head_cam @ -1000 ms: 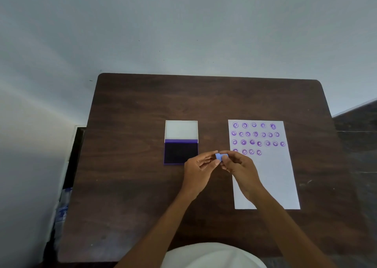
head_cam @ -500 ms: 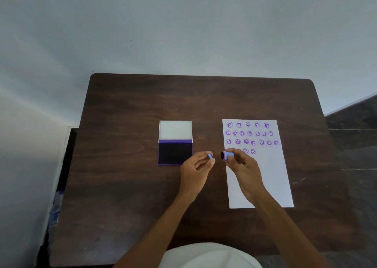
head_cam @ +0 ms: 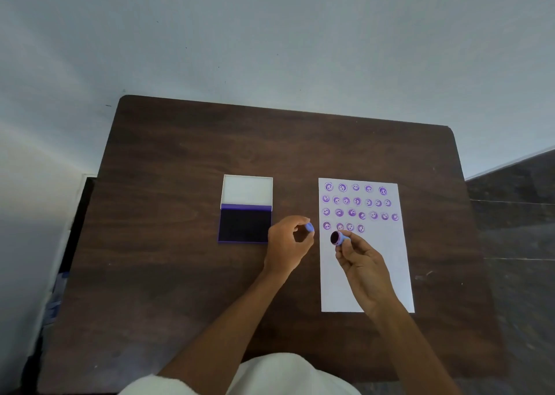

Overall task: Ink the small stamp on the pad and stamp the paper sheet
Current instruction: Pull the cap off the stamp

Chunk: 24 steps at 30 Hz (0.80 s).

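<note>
Right-hand grip pinches the small stamp, dark face bared, over the paper sheet; left grip pinches its cap; uncapping looks done; next, carry it left of both grips onto the open pad.

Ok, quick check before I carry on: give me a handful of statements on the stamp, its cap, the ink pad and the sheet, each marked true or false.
1. The right hand holds the small stamp, dark face showing. True.
2. The left hand is empty. False: it pinches the stamp's blue cap.
3. The ink pad is closed. False: its white lid is flipped open behind it and the dark pad is exposed.
4. The paper sheet already carries rows of purple prints on its far half. True.
5. The stamp is pressed into the ink pad. False: it is held over the sheet's left edge, apart from the pad.
</note>
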Each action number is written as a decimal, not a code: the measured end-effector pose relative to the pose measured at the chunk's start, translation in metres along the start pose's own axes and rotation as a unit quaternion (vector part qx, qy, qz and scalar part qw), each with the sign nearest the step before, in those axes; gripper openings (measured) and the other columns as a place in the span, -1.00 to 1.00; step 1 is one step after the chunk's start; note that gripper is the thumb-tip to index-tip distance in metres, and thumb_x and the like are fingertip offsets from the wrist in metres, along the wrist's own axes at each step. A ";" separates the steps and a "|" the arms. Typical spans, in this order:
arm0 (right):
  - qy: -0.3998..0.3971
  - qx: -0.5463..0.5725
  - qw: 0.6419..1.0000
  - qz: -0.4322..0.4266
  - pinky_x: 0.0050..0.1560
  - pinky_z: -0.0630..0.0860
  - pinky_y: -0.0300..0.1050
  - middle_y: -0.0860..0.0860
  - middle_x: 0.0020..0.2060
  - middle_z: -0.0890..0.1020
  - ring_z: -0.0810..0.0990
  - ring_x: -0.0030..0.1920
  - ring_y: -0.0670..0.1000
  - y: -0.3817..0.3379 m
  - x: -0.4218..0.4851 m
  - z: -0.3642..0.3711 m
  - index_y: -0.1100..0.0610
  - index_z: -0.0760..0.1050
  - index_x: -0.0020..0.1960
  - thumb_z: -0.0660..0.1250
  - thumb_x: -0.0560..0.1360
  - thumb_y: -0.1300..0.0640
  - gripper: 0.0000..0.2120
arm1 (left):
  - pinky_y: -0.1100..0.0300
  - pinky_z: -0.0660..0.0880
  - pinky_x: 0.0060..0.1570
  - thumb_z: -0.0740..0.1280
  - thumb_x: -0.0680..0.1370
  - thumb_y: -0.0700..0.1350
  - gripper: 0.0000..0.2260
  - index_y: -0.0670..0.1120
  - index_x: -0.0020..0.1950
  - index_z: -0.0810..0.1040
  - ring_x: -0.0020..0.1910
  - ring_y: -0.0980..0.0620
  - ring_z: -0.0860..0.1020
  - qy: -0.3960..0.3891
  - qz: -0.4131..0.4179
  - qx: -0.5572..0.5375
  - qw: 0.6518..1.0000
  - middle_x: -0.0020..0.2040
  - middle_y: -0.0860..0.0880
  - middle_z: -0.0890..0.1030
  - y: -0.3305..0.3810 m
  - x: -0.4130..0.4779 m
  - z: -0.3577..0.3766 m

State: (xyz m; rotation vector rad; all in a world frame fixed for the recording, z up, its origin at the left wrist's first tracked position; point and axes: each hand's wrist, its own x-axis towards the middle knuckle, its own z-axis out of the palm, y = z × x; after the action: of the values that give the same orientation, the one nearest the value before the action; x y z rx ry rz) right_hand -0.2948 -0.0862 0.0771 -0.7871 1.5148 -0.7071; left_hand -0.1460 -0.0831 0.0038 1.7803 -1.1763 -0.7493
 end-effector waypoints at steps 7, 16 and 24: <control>-0.011 0.024 0.999 0.019 0.22 0.54 0.03 0.05 0.09 0.67 0.62 0.15 0.10 0.001 0.002 0.000 0.01 0.61 0.01 0.36 0.47 0.14 -0.86 | 0.26 0.53 -0.01 0.56 0.38 -0.29 -0.78 -0.22 -0.02 0.65 -0.11 -0.05 0.65 0.019 0.030 0.072 0.997 -0.07 -0.15 0.70 -0.005 -0.005 0.003; -0.021 0.120 0.991 0.053 0.09 0.61 -0.09 0.05 0.08 0.67 0.65 0.10 0.08 -0.003 0.006 0.007 0.00 0.68 -0.08 0.34 0.52 0.23 -0.81 | 0.26 0.47 0.08 0.55 0.41 -0.19 -0.69 -0.21 0.10 0.63 0.02 -0.08 0.64 0.022 0.018 0.081 0.996 0.04 -0.16 0.68 -0.004 -0.006 0.005; -0.068 0.228 0.967 0.095 0.06 0.62 -0.17 0.08 0.13 0.66 0.68 -0.01 -0.02 -0.008 0.005 0.017 0.18 0.58 0.19 0.31 0.53 0.22 -0.75 | 0.20 0.62 0.07 0.37 0.57 -0.21 -0.88 -0.10 0.08 0.63 0.02 0.07 0.69 0.049 -0.139 -0.242 0.959 0.00 0.00 0.71 0.007 0.010 -0.063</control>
State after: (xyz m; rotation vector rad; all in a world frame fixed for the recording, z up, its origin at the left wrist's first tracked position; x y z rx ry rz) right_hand -0.2776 -0.0946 0.0792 -0.3293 1.2177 -0.7997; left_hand -0.0931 -0.0736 0.0381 1.5541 -0.6089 -1.0035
